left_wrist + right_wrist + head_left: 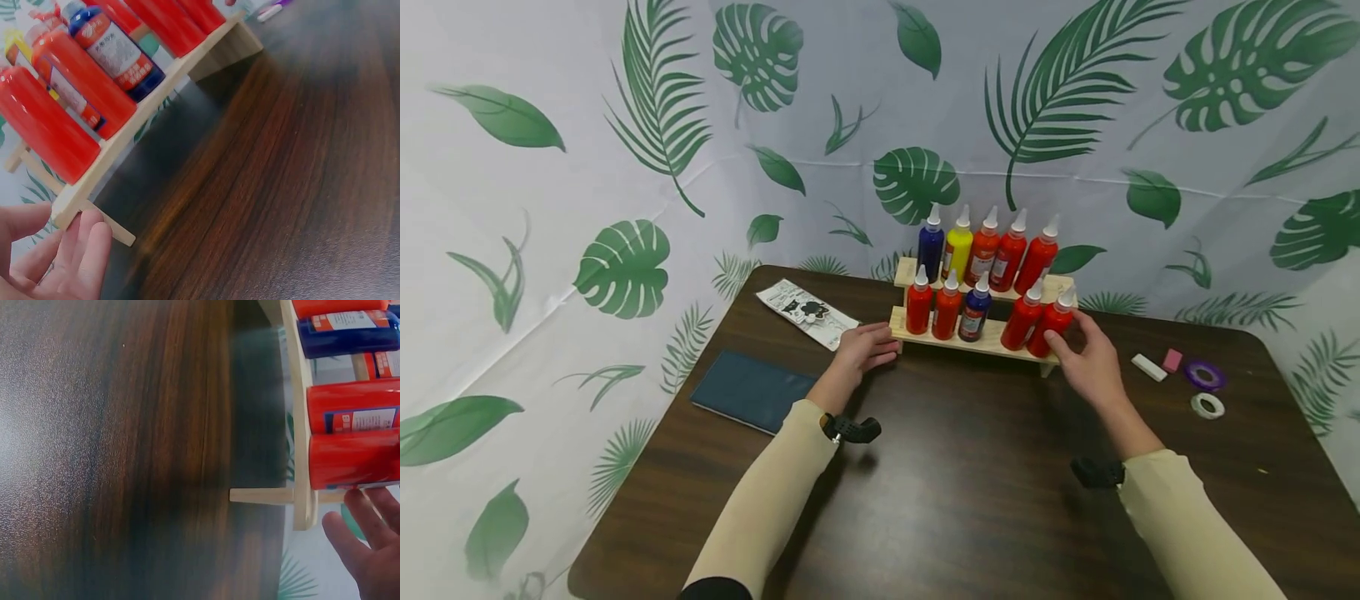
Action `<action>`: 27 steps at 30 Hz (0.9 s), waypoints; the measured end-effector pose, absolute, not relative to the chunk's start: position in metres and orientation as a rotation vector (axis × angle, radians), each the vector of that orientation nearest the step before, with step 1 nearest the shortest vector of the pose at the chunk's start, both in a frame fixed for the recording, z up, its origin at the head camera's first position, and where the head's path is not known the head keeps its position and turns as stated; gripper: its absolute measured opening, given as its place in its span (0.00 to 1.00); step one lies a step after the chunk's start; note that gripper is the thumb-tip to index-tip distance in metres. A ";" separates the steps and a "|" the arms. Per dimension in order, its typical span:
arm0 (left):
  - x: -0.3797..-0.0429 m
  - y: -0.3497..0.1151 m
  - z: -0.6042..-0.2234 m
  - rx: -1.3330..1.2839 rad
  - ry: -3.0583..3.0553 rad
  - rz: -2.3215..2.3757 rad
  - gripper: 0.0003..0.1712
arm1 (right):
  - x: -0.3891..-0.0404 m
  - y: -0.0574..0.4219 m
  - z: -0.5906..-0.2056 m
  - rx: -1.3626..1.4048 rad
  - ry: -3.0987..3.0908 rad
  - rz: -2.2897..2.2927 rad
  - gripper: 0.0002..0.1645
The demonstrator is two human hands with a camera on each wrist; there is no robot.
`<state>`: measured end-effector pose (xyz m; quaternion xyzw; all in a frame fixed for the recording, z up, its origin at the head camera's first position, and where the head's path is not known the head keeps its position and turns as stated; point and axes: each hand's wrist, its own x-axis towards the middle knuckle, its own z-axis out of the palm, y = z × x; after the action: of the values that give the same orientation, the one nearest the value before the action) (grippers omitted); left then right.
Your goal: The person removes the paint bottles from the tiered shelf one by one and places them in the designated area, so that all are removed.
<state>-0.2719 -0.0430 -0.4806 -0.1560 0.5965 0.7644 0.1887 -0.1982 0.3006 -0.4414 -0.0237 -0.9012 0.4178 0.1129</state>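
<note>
A two-tier wooden rack (955,339) stands at the table's far side, carrying several squeeze bottles with white nozzle caps. On its lower tier are red bottles and a dark blue bottle (975,310). Behind them, the upper tier bears another dark blue bottle, a yellow bottle (957,250) and more red ones. My left hand (867,348) pinches the lower plank's left end, thumb and fingertips on either side of it in the left wrist view. With the thumb in front, my right hand (1090,360) holds the rightmost red bottle (350,459) on the lower tier.
Left of the rack lie a white printed packet (808,312) and a dark blue notebook (748,390). On the right are a white block (1148,367), a pink block (1172,360), a purple tape roll (1218,382) and a white tape roll (1217,407). A leaf-patterned cloth (842,83) hangs behind.
</note>
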 end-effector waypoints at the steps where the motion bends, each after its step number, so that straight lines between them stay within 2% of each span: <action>1: -0.273 -0.043 -0.481 -0.462 1.663 2.152 0.22 | -0.199 0.301 -0.441 -0.069 -2.646 1.215 0.38; 11: -0.280 -0.040 -0.486 -0.498 1.715 2.132 0.18 | -0.201 0.300 -0.442 -0.088 -2.677 1.181 0.41; 20: -0.283 -0.040 -0.490 -0.492 1.725 2.109 0.20 | -0.191 0.306 -0.445 -0.063 -2.609 1.168 0.35; 27: -0.286 -0.039 -0.488 -0.477 1.714 2.115 0.20 | -0.166 0.332 -0.443 -0.280 -2.421 1.169 0.31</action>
<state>-0.2858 -0.0391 -0.4882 -0.1695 0.6090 0.7518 0.1878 -0.1656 0.3324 -0.4435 -0.1013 -0.8741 0.4223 0.2176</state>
